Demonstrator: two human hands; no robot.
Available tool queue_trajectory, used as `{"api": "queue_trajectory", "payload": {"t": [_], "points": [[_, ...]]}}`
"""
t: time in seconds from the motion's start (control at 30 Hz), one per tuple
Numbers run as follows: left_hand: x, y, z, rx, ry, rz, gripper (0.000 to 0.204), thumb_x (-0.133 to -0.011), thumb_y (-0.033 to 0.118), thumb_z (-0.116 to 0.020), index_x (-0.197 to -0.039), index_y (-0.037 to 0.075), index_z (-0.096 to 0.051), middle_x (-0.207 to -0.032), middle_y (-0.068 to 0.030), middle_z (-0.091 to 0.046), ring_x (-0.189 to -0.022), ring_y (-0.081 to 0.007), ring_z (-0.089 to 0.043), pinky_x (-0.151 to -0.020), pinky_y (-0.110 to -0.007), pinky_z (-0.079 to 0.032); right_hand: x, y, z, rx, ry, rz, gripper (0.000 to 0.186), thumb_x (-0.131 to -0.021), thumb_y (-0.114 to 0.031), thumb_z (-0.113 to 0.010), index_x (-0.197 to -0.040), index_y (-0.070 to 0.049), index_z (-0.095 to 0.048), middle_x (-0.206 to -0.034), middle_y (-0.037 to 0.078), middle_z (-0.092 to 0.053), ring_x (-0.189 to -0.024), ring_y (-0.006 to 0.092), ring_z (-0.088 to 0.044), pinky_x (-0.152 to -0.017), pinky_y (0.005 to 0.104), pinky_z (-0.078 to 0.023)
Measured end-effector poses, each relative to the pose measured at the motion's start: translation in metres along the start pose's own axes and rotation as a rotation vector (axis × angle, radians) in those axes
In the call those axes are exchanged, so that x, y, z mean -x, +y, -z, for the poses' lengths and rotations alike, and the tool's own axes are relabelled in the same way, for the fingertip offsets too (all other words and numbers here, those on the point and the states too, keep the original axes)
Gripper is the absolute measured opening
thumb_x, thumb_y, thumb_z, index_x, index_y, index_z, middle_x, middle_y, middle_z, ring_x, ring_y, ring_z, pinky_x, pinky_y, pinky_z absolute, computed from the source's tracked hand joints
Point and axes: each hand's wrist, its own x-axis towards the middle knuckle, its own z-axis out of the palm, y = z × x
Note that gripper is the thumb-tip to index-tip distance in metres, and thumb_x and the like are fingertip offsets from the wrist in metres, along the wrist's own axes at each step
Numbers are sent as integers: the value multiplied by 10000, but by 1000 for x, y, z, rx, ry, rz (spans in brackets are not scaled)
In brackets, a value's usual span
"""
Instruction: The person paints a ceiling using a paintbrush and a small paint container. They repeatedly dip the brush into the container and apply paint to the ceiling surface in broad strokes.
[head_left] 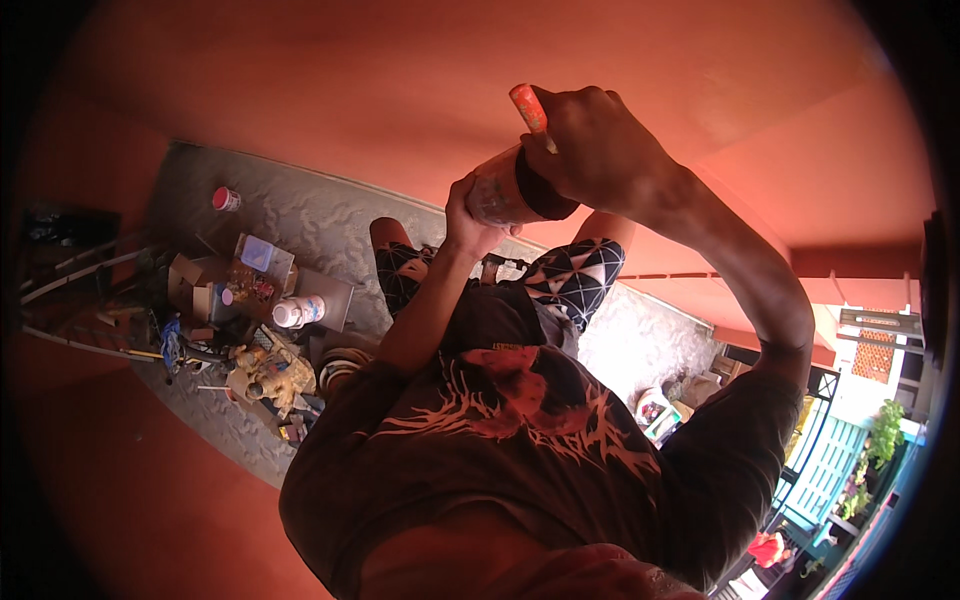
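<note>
In the head view my left hand (pixel 465 222) is wrapped round the side of a cylindrical paint can (pixel 500 195), which is tilted with its dark mouth toward the right. My right hand (pixel 595 135) is closed on a brush (pixel 528 108) with a speckled red handle and is over the can's mouth. The brush's bristles are hidden by my hand and the can. Behind them rises a reddish-orange painted wall (pixel 350 70).
My knees and dark patterned shorts (pixel 570 270) show below the can. Far below on the grey floor (pixel 275 180) lie boxes (pixel 185 280), a white bucket (pixel 295 312), a small pink bucket (pixel 225 198) and piled clutter. A bright opening with railings (pixel 815 490) is at the right.
</note>
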Motion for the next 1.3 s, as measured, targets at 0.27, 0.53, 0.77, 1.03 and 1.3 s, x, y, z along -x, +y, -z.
{"api": "queue_trajectory", "payload": {"t": [0.27, 0.53, 0.77, 1.03, 1.3], "points": [[-2, 1, -10, 13, 16, -9, 583, -974, 595, -405, -1363, 183, -543, -1188, -54, -661, -947, -235, -664, -562, -392, -500, -4, 10, 2, 70, 66, 217, 168, -929, -120, -582, -1053, -18, -634, -797, 187, -706, -714, 327, -714, -671, 426, -584], [-2, 7, -28, -6, 14, -16, 620, -982, 618, -392, -1374, 160, -540, -1156, -63, -670, -889, -237, -674, -553, -387, -516, -9, 31, 21, -593, -238, 220, 37, -870, -52, -723, -895, -36, -701, -764, 47, -672, -773, 156, -658, -730, 335, -519], [-2, 8, -15, -42, 59, -21, 573, -983, 588, -400, -1302, 151, -587, -1086, -63, -687, -899, -224, -670, -548, -386, -498, -12, 37, 10, -316, -372, 338, 117, -693, -13, -717, -758, -58, -631, -695, 67, -664, -686, 229, -660, -654, 362, -505], [0, 2, -12, -56, 70, -1, 519, -981, 570, -410, -1264, 180, -604, -1066, -60, -692, -859, -222, -674, -526, -378, -487, -14, 18, 26, -162, -450, 272, 102, -664, -64, -705, -711, -57, -615, -666, 81, -653, -657, 276, -661, -610, 395, -509], [2, 7, -19, 15, 246, 8, 625, -968, 606, -414, -1332, 128, -583, -1104, -81, -698, -857, -231, -685, -538, -372, -500, -10, 44, 1, -661, -173, -8, 152, -876, -189, -691, -899, -44, -653, -764, 120, -706, -743, 260, -723, -640, 359, -565]]}}
